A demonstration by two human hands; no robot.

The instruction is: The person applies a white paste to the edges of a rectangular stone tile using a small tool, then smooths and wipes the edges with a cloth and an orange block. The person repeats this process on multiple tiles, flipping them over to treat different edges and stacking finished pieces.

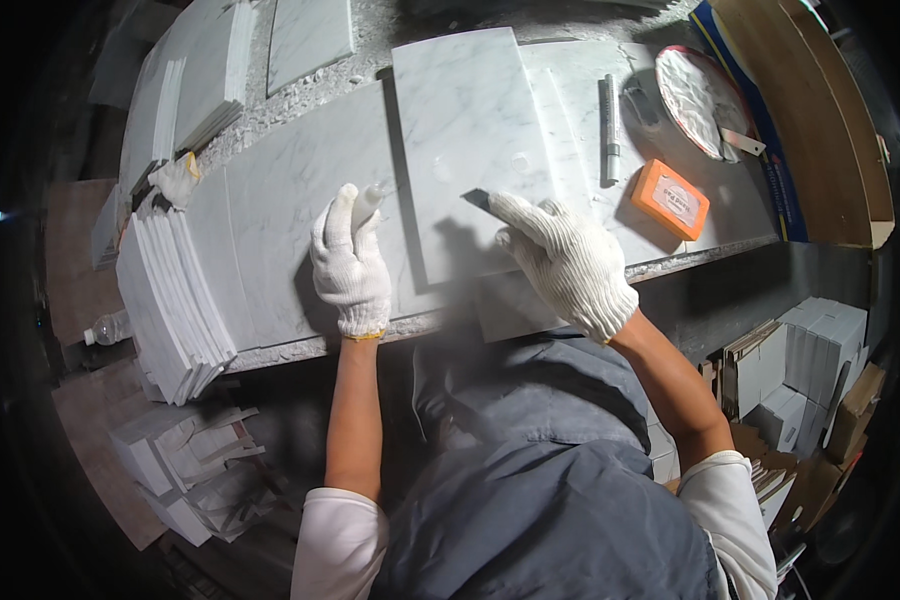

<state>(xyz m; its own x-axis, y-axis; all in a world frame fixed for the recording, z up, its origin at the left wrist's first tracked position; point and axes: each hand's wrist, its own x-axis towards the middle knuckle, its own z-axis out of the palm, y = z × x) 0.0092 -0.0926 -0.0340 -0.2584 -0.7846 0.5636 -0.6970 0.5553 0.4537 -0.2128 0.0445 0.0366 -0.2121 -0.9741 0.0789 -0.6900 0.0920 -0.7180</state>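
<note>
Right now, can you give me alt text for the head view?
Two white-gloved hands work on a marble tile on a marble bench: the right hand presses a small dark blade to it, the left hand steadies its edge. An orange block lies right.

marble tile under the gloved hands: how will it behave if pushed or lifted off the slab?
The marble tile looks rigid and flat, so no flex. Probably heavy for its size, being stone. It lies flat on another polished slab, so it may slide easily; the thin edges could chip. The left hand rests beside it, the right hand on it.
</note>
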